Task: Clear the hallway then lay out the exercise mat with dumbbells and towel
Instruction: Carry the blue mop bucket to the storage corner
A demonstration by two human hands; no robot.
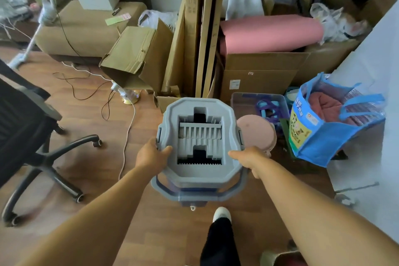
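Floorboards (101, 157) showed between the office chair (26, 119) and the grey mop bucket (200, 178) I gripped by its rim with left hand (151, 155) and right hand (248, 157), while the rolled pink mat (269, 30) lay on cardboard boxes (259, 71) behind.

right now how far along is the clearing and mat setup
Done: nothing looks finished yet. In hand: the left hand and right hand grip the grey mop bucket by its rim. To do: the pink mat lies rolled on the cardboard boxes; no dumbbells show.
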